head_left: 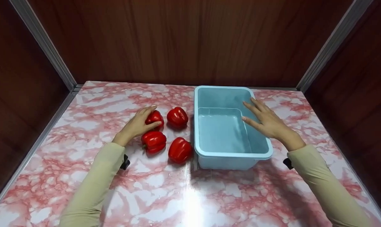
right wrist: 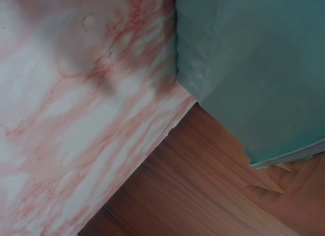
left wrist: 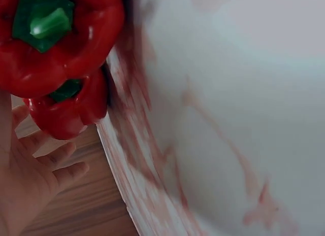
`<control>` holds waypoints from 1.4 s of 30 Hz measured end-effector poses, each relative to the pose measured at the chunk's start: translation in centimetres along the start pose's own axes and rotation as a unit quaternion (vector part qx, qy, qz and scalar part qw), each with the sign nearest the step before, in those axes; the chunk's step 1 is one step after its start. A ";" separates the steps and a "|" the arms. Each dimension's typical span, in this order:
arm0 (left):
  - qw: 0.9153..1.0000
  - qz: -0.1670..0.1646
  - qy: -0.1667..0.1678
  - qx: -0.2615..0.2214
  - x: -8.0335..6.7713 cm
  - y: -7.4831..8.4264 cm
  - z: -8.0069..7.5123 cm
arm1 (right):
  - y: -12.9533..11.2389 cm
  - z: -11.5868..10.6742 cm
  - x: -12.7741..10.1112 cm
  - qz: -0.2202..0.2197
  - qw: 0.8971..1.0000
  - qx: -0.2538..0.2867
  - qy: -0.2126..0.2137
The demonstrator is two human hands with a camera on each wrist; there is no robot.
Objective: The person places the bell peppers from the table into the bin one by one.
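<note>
My left hand (head_left: 138, 124) is at the back-left red bell pepper (head_left: 155, 119), thumb and fingers spread on either side of it. Seen from the left wrist, the fingers (left wrist: 61, 154) are extended beside that pepper (left wrist: 68, 111), with another pepper (left wrist: 96, 43) nearer the camera, its green stem showing. Three more red peppers lie close by: one in front (head_left: 154, 142), one to the right (head_left: 177, 117) and one at front right (head_left: 180, 150). Over the right rim of a light blue plastic bin (head_left: 223, 155), my right hand (head_left: 267, 121) hovers with its fingers apart. The bin holds nothing.
The bin stands right of the peppers on a red-and-white marbled table (head_left: 146, 195). Dark wood panels (head_left: 190, 41) with metal corner posts (head_left: 48, 47) enclose the table at the back and both sides.
</note>
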State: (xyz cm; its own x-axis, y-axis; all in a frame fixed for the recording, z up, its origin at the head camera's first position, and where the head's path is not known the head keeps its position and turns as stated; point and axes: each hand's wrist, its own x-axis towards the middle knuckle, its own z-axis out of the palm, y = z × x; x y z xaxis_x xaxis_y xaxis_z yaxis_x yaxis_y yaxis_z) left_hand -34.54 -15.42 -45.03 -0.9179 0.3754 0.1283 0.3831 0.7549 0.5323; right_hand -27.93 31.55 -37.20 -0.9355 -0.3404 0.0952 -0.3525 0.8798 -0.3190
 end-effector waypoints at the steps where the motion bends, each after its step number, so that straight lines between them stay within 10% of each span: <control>1: 1.000 -0.002 0.000 -0.003 0.0 -0.1 0.1 | 0.0 0.0 0.0 0.000 1.000 0.000 0.001; 42: 0.997 -0.023 -0.039 -0.065 0.4 -1.6 0.7 | -0.1 0.0 0.0 -0.009 1.000 0.018 0.005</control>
State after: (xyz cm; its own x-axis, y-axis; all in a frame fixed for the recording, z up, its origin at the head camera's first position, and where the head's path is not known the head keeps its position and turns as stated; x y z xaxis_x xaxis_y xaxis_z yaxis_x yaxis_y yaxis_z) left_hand -35.47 -16.10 -46.40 -0.9218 0.3856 0.0390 0.3194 0.6988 0.6401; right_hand -27.91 31.50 -37.18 -0.9292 -0.3526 0.1109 -0.3685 0.8607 -0.3513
